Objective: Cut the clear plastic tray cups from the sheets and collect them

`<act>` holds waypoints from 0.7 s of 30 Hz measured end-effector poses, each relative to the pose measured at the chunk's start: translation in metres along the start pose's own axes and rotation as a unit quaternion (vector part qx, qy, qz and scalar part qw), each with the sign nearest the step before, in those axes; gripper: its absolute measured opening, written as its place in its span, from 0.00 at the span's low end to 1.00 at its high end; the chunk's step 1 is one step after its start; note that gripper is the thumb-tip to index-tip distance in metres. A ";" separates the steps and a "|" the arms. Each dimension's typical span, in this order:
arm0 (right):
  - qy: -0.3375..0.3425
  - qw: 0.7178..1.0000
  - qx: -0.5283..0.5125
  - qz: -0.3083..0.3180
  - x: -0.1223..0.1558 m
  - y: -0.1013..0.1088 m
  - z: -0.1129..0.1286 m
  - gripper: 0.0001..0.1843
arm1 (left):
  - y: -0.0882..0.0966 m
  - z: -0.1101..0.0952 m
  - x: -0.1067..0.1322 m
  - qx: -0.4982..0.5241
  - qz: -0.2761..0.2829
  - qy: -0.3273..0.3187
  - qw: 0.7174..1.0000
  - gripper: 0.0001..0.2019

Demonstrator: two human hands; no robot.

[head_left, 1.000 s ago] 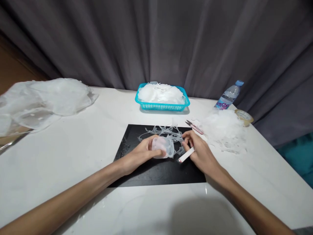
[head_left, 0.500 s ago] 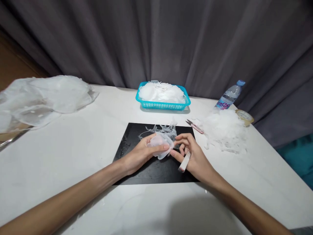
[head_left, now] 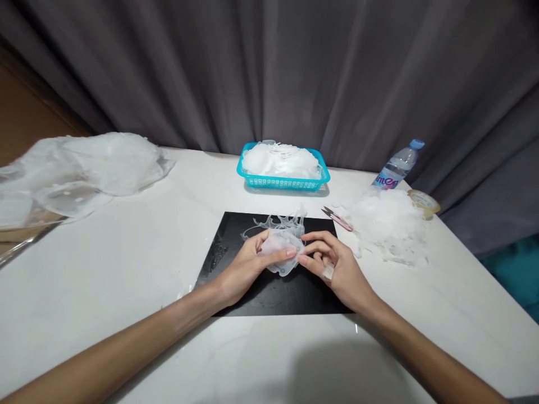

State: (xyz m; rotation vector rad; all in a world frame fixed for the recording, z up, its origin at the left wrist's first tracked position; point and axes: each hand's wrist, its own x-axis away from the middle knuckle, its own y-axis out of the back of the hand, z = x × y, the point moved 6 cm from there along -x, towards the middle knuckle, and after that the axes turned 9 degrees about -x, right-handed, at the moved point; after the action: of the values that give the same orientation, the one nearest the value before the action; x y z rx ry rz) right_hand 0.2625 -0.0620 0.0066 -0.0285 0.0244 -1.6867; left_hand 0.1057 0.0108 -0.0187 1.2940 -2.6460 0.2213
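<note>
My left hand (head_left: 246,266) grips a translucent soft plastic piece (head_left: 281,251) over the black mat (head_left: 269,292). My right hand (head_left: 332,266) pinches the same piece at its right edge with thumb and forefinger, and its lower fingers are curled round a small white tool (head_left: 327,272) seen end-on. A tangle of clear plastic strips (head_left: 278,224) lies on the mat just behind the piece.
A turquoise basket (head_left: 283,180) heaped with white pieces stands at the back. Small snips with pink handles (head_left: 336,218), a pile of clear scraps (head_left: 385,224), a water bottle (head_left: 396,165) and a tape roll (head_left: 423,201) are right. Plastic bags (head_left: 80,171) lie left.
My right hand has moved in to pinch the piece, and the white tool has swung from sticking out sideways to lying tucked in the palm. My left hand turned the piece slightly.
</note>
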 end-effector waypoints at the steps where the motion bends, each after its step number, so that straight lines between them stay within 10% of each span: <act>1: 0.001 1.000 0.003 0.002 -0.001 0.002 0.000 0.24 | 0.000 0.000 0.000 -0.009 0.000 -0.004 1.000 0.21; 12: 0.114 0.972 0.206 -0.016 0.005 0.005 0.002 0.20 | -0.004 -0.008 0.004 -0.094 -0.005 -0.043 0.995 0.20; 17: 0.121 0.928 0.330 -0.123 -0.009 0.038 -0.004 0.17 | -0.015 -0.007 0.010 -0.096 0.108 -0.005 0.989 0.17; 21: 0.081 0.947 0.308 -0.037 -0.019 0.047 -0.006 0.15 | -0.007 -0.011 0.008 -0.150 0.114 -0.022 0.982 0.18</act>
State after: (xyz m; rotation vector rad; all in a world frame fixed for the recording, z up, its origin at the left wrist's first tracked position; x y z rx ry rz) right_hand 0.3117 -0.0487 -0.0008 0.5857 -0.3856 -1.7035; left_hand 0.1071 0.0029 -0.0061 0.9142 -2.7276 -0.1726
